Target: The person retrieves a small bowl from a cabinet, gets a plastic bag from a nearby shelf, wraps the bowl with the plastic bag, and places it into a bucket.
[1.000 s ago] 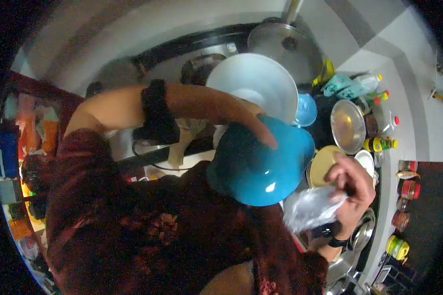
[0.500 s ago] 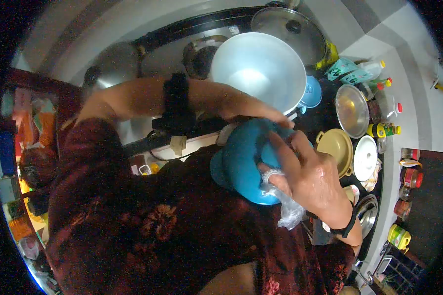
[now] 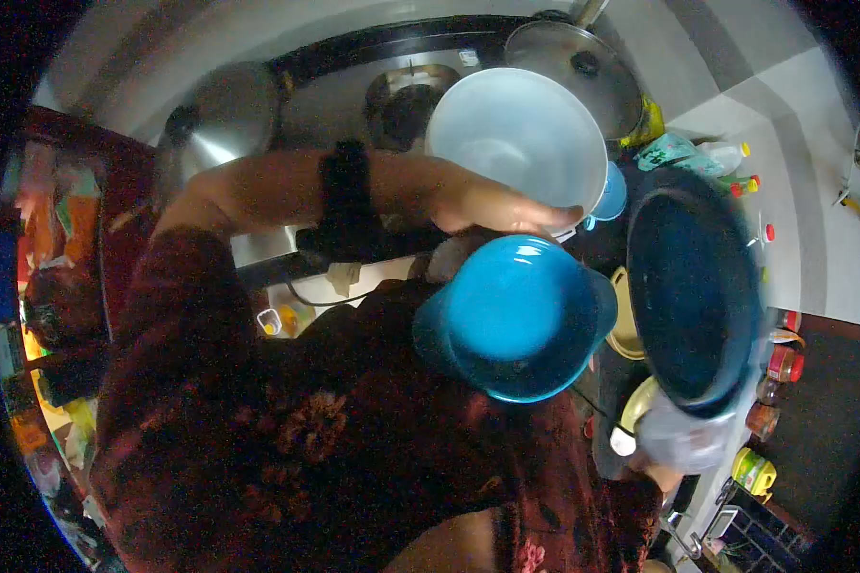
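A blue bowl (image 3: 516,315) with side handles faces up, its glossy inside showing, in front of the dark red patterned clothing. My left hand (image 3: 506,210) grips its upper rim, thumb along the edge and other fingers hidden. Off to the right, a dark blue round lid (image 3: 693,286) is raised and tilted, smeared by motion. Below it my right hand (image 3: 661,473) holds the lid's lower edge along with a crumpled clear plastic bag (image 3: 688,435); its fingers are mostly hidden by the blurred bag.
A large white basin (image 3: 516,143) stands beyond the bowl, near a glass pot lid (image 3: 592,76) and a stove burner (image 3: 411,103). A small blue container (image 3: 612,191) and a cream dish (image 3: 626,315) lie to the right, with bottles and jars along the wall.
The blue lid has come off the bowl and moved right with my right hand, exposing the bowl's inside. My left hand stays at the bowl's rim.
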